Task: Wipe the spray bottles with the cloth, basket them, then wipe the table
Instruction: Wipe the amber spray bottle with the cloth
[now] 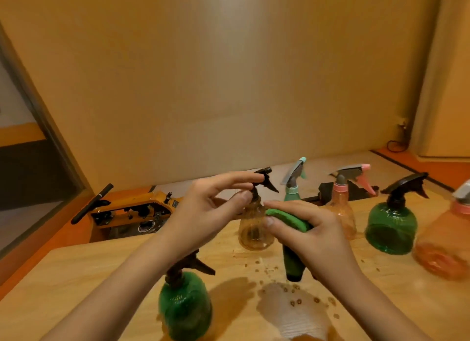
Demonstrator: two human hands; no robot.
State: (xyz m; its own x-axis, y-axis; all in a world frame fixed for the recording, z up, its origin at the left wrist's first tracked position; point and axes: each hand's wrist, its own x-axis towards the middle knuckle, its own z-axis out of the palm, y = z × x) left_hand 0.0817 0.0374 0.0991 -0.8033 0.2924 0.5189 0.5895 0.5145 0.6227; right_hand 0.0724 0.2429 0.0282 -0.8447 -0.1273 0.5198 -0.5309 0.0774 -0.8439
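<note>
Amber spray bottle [254, 234] is standing upright near the middle of the table [76, 277], its long axis running vertically and its black trigger head [265, 178] pointing toward the right of the view. The left hand [211, 208] is pinching it at the neck, forefinger lying over the head, while the right hand [312, 228] is clutching the folded green cloth [290, 218] and pressing it against the bottle's shoulder. Being thin clear plastic and seemingly empty, it is likely feeling light, slightly springy and easy to tip, so the stiff neck is looking like the safest hold; the rounded body is probably proving slicker.
</note>
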